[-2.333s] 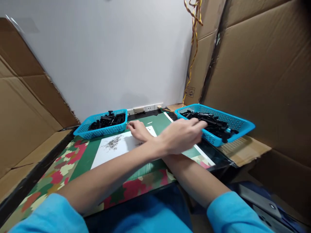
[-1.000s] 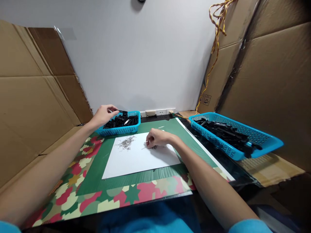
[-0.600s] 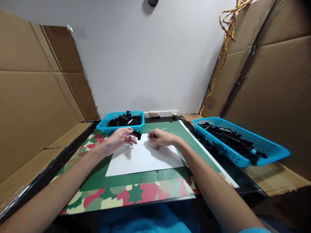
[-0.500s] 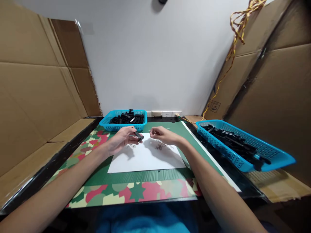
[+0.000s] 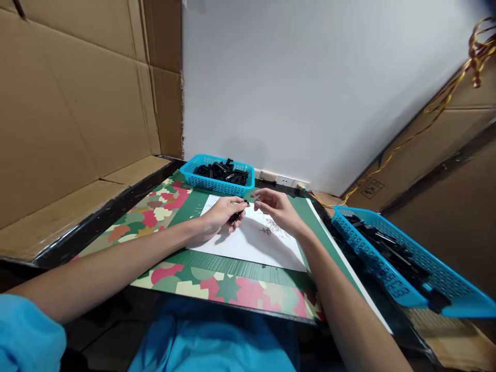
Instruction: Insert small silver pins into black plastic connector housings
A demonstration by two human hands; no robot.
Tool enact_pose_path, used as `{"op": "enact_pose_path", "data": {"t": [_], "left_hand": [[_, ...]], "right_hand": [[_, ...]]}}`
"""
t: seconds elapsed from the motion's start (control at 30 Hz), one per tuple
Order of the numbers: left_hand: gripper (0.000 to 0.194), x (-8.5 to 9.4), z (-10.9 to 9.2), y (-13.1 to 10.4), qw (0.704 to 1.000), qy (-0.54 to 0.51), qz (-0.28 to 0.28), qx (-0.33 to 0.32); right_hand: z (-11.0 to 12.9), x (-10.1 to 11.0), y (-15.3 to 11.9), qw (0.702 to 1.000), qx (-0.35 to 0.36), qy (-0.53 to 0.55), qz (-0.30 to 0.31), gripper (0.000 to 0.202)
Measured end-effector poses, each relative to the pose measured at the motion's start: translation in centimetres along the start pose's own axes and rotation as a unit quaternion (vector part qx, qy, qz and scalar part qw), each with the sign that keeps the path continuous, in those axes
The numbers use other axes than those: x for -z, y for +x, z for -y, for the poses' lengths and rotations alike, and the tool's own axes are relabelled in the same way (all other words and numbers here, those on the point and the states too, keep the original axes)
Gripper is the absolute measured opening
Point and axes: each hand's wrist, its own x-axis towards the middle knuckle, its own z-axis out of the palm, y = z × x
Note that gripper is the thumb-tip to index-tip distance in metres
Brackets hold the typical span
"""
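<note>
My left hand (image 5: 222, 214) is closed around a small black part (image 5: 235, 216), above the left side of a white sheet (image 5: 248, 240). Just right of it, my right hand (image 5: 276, 206) hovers with thumb and forefinger bent toward the black part; a thin, pale item shows at the fingertips, too small to name. The two hands do not touch. Tiny dark pieces (image 5: 271, 226) lie scattered on the sheet beneath my right hand.
Behind the hands stands a blue basket (image 5: 217, 185) of black parts. Another blue basket (image 5: 391, 274) with longer black parts sits at the right. Cardboard walls (image 5: 77, 103) flank the green mat (image 5: 228, 263); a yellow-brown cord (image 5: 403, 147) hangs at the right.
The view has swung, shifting the scene rightward. My left hand has turned, now covering more of the black part, and its fingers are curled. My right hand stays close by, fingers a little more raised.
</note>
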Motion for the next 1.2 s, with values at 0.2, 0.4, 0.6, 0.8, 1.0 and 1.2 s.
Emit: {"op": "enact_pose_path", "data": {"t": [0.2, 0.4, 0.6, 0.8, 1.0, 1.2], "left_hand": [[0.027, 0.1, 0.9, 0.5, 0.999, -0.001, -0.004, -0.039], [0.029, 0.4, 1.5, 0.7, 1.0, 0.003, -0.005, -0.031], [0.028, 0.3, 1.6, 0.6, 1.0, 0.009, 0.003, -0.028], [0.025, 0.3, 1.4, 0.8, 1.0, -0.007, -0.014, -0.027], [0.029, -0.1, 0.6, 0.6, 0.998, -0.034, -0.019, -0.041], [0.029, 0.0, 0.6, 0.5, 0.999, -0.027, -0.013, -0.044]], "right_hand": [[0.0, -0.8, 0.1, 1.0, 0.026, -0.015, 0.005, 0.038], [0.4, -1.5, 0.0, 0.997, 0.037, -0.071, -0.008, 0.032], [0.3, -1.7, -0.1, 0.996, 0.039, -0.079, -0.006, 0.029], [0.1, -2.0, 0.2, 0.998, 0.03, -0.053, -0.019, 0.033], [-0.4, -1.7, 0.3, 0.997, -0.024, -0.039, -0.057, 0.036], [-0.8, -2.1, 0.3, 0.997, -0.053, -0.015, -0.049, 0.035]]}}
